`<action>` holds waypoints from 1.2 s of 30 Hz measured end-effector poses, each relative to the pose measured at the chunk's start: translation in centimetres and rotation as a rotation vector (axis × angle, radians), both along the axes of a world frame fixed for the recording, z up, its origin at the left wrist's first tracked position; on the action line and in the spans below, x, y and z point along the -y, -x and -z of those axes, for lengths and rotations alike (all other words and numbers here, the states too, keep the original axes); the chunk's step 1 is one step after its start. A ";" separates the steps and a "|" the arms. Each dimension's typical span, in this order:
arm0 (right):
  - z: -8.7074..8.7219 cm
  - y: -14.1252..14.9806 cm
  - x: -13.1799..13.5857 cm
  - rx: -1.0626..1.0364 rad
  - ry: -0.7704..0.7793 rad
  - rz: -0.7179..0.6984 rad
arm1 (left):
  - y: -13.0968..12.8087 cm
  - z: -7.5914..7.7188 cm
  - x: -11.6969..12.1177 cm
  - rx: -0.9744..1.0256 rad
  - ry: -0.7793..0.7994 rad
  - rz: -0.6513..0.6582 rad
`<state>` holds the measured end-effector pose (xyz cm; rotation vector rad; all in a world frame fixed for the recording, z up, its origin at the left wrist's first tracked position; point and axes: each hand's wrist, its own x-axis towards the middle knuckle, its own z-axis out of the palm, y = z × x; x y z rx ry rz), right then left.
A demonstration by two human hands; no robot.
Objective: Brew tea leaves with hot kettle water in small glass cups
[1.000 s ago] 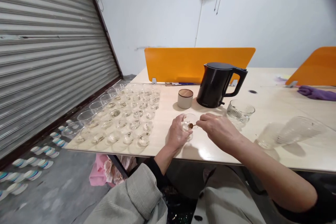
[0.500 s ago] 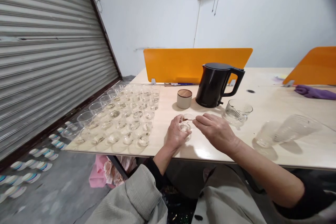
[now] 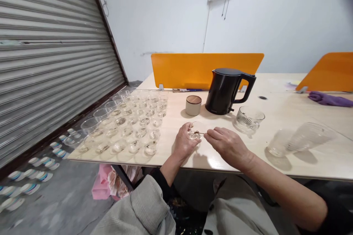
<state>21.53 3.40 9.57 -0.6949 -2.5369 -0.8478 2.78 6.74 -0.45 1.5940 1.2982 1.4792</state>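
My left hand [image 3: 184, 142] is curled round a small clear glass cup [image 3: 194, 132] that rests on the pale wooden table [image 3: 215, 154]. My right hand [image 3: 227, 143] pinches the thin handle of a small spoon [image 3: 199, 132], and the spoon's tip with something brown on it reaches into the cup. Just left of my hands stand several rows of similar small glass cups [image 3: 129, 121], most holding a little dark matter.
Behind the hands stand a small beige jar with a wooden lid [image 3: 193, 105], a black electric kettle [image 3: 226, 91] and a ribbed glass [image 3: 249, 118]. A large ribbed glass jug [image 3: 299, 138] lies at the right. Orange dividers [image 3: 204, 69] and a purple cloth [image 3: 328, 98] are further back.
The spoon's tip has gone from the cup's rim down into the cup. Both hands have shifted slightly towards me, and the view has tilted a little.
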 end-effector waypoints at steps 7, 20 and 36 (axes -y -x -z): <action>-0.3 -0.2 -0.6 -0.013 -0.019 -0.061 | 0.2 0.1 -0.2 -0.095 -0.055 0.001; -1.9 -0.9 0.3 -0.064 0.075 0.049 | 0.8 -1.1 0.2 -0.361 -0.151 0.017; -1.6 -1.9 0.5 -0.123 0.142 -0.033 | 1.1 -1.1 0.5 -0.405 -0.196 0.083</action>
